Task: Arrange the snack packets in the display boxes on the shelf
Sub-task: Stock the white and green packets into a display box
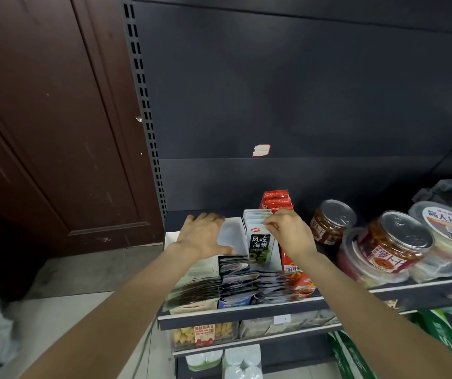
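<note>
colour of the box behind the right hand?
Red box, seen in the head view.

White kelp packets [257,222] stand upright in a white display box [270,251], directly under the right hand's [287,232] pinching fingertips; grey packets [246,285] nearer.

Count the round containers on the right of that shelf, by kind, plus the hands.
Clear jars with metal pull-tab lids: 2
White-lidded tub: 1
Hands: 2, left and right
Total: 5
</note>
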`<state>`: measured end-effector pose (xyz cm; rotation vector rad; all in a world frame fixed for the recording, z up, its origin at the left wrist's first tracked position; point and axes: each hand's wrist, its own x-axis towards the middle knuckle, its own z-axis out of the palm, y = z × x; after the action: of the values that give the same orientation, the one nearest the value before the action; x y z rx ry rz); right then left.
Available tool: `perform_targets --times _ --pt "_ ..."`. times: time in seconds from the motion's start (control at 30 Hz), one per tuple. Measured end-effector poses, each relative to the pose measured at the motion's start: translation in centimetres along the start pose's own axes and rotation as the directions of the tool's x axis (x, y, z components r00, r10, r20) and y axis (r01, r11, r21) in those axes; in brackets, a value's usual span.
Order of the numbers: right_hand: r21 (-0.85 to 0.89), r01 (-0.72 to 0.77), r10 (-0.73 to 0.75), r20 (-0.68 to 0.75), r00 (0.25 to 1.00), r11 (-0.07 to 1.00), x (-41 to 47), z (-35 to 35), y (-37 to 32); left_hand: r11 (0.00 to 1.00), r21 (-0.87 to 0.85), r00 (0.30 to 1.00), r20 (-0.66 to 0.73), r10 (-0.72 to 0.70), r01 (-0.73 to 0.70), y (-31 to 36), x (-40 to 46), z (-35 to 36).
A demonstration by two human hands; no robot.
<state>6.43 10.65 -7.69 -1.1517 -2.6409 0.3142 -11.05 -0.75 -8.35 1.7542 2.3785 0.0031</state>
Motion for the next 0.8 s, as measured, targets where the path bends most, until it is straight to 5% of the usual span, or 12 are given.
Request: perform_targets --times 0.17,0.33,0.5,0.8 --pt "0.044 -0.006 0.002 0.080 0.997 0.999 -0.9 0.0 0.4 1.000 -0.011 1.000 0.005 0.004 -0.004 0.1 -0.2 -0.2" --pt "0.181 -0.014 -0.004 0.099 0.995 0.983 -3.2 -0.9 1.2 0.985 -0.142 0.986 -0.149 0.077 -0.099 1.1 -1.5 -0.3" --pt "0.243 -0.013 -0.069 0.327 0.943 0.970 -5.3 -1.0 1.4 0.920 -0.335 0.979 -0.082 0.187 -0.204 2.7 -3.3 0.4" --pt "-0.109 0.141 -0.104 0.294 0.950 0.984 -6.6 -1.0 0.2 0.926 -0.342 0.986 -0.011 0.167 -0.160 3.3 -5.7 0.2"
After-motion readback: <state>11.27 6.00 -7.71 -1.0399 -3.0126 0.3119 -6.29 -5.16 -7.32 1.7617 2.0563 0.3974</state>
